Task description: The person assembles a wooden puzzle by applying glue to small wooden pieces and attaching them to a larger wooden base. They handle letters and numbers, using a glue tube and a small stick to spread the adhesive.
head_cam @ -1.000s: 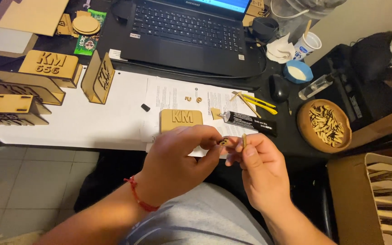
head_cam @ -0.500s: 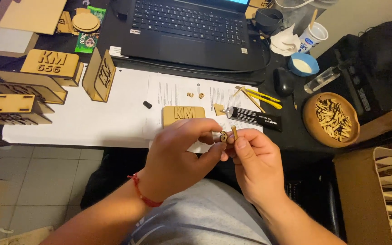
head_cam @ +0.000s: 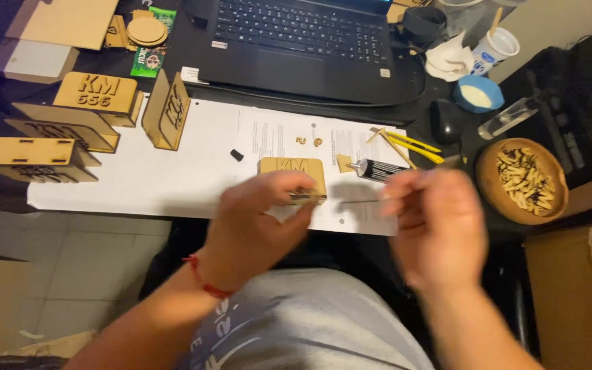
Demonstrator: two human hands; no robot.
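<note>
Fingertips of the left hand (head_cam: 255, 226) are pinched on a small flat tan wooden piece (head_cam: 307, 198); the blurred right hand (head_cam: 433, 229) grips a thin stick (head_cam: 361, 201) just beside it. Beyond the fingers, an engraved rectangular wooden plaque (head_cam: 292, 168) and black glue tube (head_cam: 381, 169) are set on white paper sheets (head_cam: 193, 164), with bare paper left of them.

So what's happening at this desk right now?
A person sits at a cluttered desk doing small craft work. The left hand pinches a small wooden piece at the near edge of a white paper sheet. The right hand, motion-blurred, holds a thin stick pointing toward that piece. Just beyond lie a wooden plaque and a black glue tube; a laptop sits further back.
</note>
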